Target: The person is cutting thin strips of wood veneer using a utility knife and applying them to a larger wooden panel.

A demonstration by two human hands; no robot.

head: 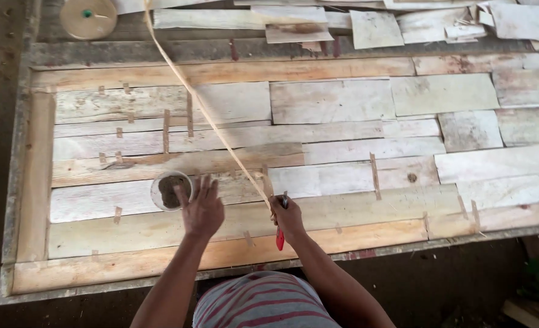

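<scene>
1. Near the bottom middle of the big wooden board, the right hand (pixel 288 217) is closed around a small tool with a red handle (pixel 280 238), and the red end pokes out below the fist.
2. That same hand also pinches the end of a long thin tan tape (pixel 203 109).
3. This tape runs up and to the left across the wood, all the way to a round tape roll (pixel 88 17) at the top left corner.
4. Just beside it, the left hand (pixel 203 209) is open with its fingers spread.
5. Those fingers reach toward a small round cup (pixel 171 191) and are touching it or almost touching it; I cannot tell which. The hand holds nothing.
6. Brown stuff fills the cup, which sits on the wood.
7. Under both hands lies a flat sheet made of many pale wood veneer pieces (pixel 330 100) set side by side.
8. Short bits of tan tape (pixel 374 175) are stuck over some of the joins.
9. A wooden frame (pixel 36 176) goes around the sheet.
10. Loose wood scraps (pixel 376 27) lie in a pile along the top edge.
11. At the very bottom is the person's striped shirt (pixel 260 302).
</scene>
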